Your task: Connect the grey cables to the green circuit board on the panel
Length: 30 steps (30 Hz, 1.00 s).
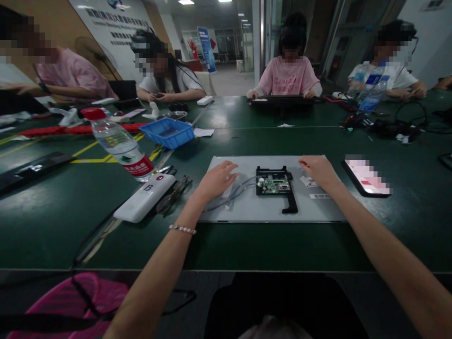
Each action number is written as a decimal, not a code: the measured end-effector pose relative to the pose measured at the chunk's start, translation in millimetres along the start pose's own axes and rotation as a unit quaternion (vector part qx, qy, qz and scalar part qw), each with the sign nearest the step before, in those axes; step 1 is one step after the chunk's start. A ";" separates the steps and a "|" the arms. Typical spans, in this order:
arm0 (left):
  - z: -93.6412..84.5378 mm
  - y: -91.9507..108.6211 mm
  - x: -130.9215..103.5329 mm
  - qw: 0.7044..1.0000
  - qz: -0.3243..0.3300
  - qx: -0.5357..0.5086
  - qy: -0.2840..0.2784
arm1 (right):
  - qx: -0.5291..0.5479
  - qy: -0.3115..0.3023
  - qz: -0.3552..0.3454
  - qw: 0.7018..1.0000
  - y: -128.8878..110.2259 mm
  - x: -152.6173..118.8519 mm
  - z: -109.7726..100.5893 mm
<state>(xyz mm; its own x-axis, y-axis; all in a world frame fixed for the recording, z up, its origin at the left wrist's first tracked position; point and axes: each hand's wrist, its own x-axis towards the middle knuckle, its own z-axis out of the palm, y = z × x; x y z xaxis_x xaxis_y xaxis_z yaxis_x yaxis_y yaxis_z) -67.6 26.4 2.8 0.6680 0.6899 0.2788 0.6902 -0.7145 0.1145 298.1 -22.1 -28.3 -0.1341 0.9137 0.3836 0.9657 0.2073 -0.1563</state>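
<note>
A flat pale grey panel (240, 212) lies on the table in front of me. Near its middle sits a black plastic bracket (290, 203) carrying a green circuit board (273, 185). Thin grey cables (243, 188) run left from the board across the panel. My left hand (218, 181) is over the panel's left part, its fingers apart and nothing seen in them. Over the right part, beside a small white label (309, 181), my right hand (319, 173) has its fingers curled and pinched together. Whatever is between those fingertips, if anything, is too small to make out.
To the left are a white power bank (144, 197), eyeglasses (173, 195), a water bottle (123, 148) and a blue basket (169, 133). A phone (367, 178) lies right of the panel. Several people sit around the green table (268, 247). A pink basket (70, 301) stands below.
</note>
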 end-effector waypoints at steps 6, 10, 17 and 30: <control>0.9 -1.5 0.8 1.000 -0.020 -0.002 -0.002 | -0.063 0.058 -0.014 0.996 6.8 -3.4 3.6; 1.9 -2.4 0.6 1.000 -0.016 -0.001 -0.004 | -0.021 0.069 -0.042 0.996 4.7 -4.2 4.4; 2.5 -2.2 0.5 1.000 -0.011 0.006 -0.004 | -0.023 0.052 -0.071 0.996 2.0 -6.1 2.0; 1.5 -2.2 0.6 1.000 -0.011 0.002 0.010 | 0.047 0.066 -0.003 0.997 7.4 -10.3 2.6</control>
<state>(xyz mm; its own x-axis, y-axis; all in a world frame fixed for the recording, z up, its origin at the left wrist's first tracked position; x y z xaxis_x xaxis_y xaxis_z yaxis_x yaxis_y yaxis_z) -68.4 28.6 1.3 0.6472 0.7027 0.2957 0.7054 -0.6990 0.1173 306.0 -29.1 -35.7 -0.1035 0.8593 0.5009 0.9393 0.2501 -0.2349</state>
